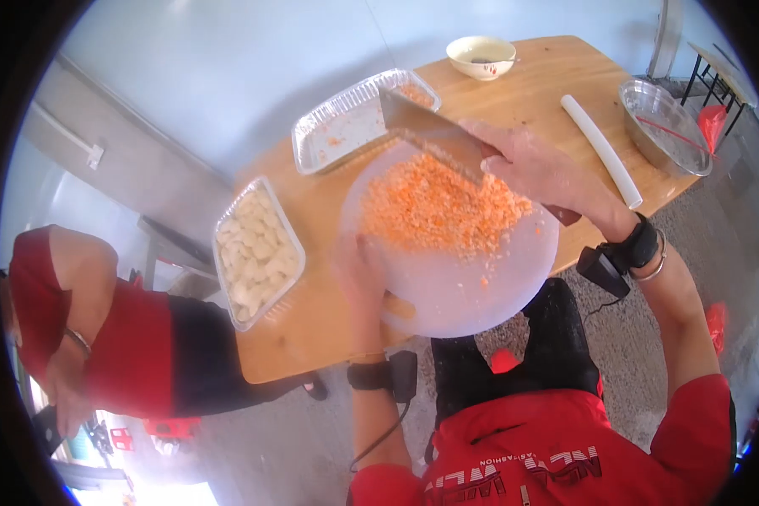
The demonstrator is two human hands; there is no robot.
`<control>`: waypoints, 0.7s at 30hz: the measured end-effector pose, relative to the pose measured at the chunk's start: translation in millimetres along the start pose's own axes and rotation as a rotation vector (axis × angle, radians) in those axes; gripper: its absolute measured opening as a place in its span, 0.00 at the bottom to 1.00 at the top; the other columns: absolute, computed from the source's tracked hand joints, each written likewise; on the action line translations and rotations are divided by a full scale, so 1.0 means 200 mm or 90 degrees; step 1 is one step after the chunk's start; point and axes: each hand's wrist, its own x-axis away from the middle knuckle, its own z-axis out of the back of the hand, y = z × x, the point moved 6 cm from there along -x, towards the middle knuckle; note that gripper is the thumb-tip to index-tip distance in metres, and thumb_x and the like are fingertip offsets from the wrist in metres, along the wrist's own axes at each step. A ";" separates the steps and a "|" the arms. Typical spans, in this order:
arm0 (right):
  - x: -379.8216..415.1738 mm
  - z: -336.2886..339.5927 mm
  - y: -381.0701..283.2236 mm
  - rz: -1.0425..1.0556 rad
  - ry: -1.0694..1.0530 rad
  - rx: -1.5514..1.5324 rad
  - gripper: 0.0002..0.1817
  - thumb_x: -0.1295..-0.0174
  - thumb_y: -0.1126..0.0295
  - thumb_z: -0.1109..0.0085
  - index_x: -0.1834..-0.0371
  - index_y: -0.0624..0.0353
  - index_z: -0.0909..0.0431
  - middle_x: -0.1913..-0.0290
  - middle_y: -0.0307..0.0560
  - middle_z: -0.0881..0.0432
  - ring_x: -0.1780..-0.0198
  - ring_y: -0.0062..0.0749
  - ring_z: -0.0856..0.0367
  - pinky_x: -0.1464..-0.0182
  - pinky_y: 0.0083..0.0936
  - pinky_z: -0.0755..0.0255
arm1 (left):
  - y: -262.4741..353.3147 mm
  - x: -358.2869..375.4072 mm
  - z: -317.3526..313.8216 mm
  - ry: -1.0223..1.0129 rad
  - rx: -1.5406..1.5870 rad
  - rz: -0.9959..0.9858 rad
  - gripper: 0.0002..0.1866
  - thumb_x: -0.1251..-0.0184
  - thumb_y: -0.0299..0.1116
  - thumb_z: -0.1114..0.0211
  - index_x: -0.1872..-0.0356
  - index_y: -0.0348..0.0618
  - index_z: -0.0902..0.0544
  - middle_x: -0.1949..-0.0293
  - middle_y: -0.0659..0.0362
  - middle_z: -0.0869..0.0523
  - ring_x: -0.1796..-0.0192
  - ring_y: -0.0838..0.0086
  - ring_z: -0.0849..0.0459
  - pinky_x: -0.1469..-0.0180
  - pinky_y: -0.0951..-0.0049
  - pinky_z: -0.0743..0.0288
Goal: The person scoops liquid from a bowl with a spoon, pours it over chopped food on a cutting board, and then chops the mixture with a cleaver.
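Note:
A cleaver is gripped in my right hand, its broad blade tilted over the far side of a pile of chopped orange and pale food. That pile, finely minced like carrot, lies on a round white cutting board. At the board's near left edge, my left hand is closed on the rim, thumb on top; its other fingers are partly hidden. Just beyond the blade is a foil tray with a few orange bits inside, and more at its far right end.
A foil tray of pale dough-like pieces stands at the table's left. A white rolling pin, a clear bowl and a cream bowl are on the wooden table. A person in red stands at left.

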 end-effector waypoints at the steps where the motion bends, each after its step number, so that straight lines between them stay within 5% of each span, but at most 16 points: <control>1: 0.00 0.00 0.01 -0.004 0.021 0.011 0.27 0.44 0.75 0.55 0.38 0.62 0.36 0.63 0.65 0.22 0.59 0.52 0.21 0.54 0.38 0.28 | 0.00 -0.02 0.01 -0.001 0.000 0.000 0.07 0.49 0.23 0.42 0.66 0.37 0.23 0.63 0.49 0.23 0.56 0.53 0.25 0.52 0.59 0.32; 5: -0.04 -0.09 0.12 0.103 0.080 0.108 0.29 0.44 0.78 0.57 0.34 0.59 0.38 0.62 0.60 0.21 0.63 0.43 0.19 0.60 0.28 0.25 | 0.02 -0.03 0.03 -0.003 -0.009 0.010 0.07 0.48 0.24 0.41 0.66 0.37 0.23 0.62 0.49 0.23 0.56 0.53 0.26 0.52 0.59 0.32; 6: -0.03 -0.05 0.06 0.107 0.083 0.111 0.29 0.44 0.78 0.57 0.34 0.59 0.38 0.62 0.60 0.21 0.63 0.43 0.19 0.60 0.28 0.25 | 0.02 -0.03 0.03 0.005 -0.006 -0.001 0.07 0.49 0.24 0.41 0.67 0.37 0.23 0.62 0.50 0.23 0.56 0.53 0.26 0.53 0.59 0.32; 8: -0.02 0.01 -0.01 -0.054 -0.032 -0.059 0.28 0.45 0.76 0.56 0.36 0.66 0.38 0.60 0.68 0.22 0.54 0.58 0.24 0.51 0.42 0.31 | 0.01 -0.03 0.02 0.009 -0.003 -0.009 0.07 0.49 0.24 0.41 0.67 0.38 0.24 0.62 0.50 0.23 0.56 0.53 0.26 0.53 0.59 0.32; 14: -0.02 -0.11 0.13 0.054 0.026 0.068 0.29 0.45 0.77 0.57 0.36 0.68 0.39 0.59 0.68 0.23 0.53 0.57 0.25 0.47 0.42 0.33 | 0.01 -0.03 0.02 0.013 -0.005 -0.025 0.08 0.51 0.22 0.40 0.67 0.38 0.24 0.63 0.51 0.23 0.57 0.55 0.26 0.53 0.60 0.32; 17: 0.00 -0.05 0.04 0.012 -0.007 0.001 0.28 0.43 0.76 0.55 0.35 0.66 0.39 0.66 0.61 0.23 0.63 0.47 0.22 0.55 0.35 0.30 | 0.00 -0.03 0.01 0.027 -0.015 -0.036 0.08 0.51 0.22 0.40 0.67 0.39 0.23 0.63 0.52 0.22 0.57 0.55 0.25 0.54 0.60 0.31; 21: 0.02 -0.06 0.08 0.003 0.029 -0.020 0.27 0.43 0.75 0.55 0.36 0.66 0.38 0.67 0.62 0.23 0.62 0.48 0.22 0.54 0.38 0.31 | 0.01 -0.03 0.02 0.026 0.001 -0.041 0.09 0.52 0.22 0.40 0.66 0.39 0.24 0.63 0.52 0.22 0.57 0.55 0.25 0.53 0.60 0.31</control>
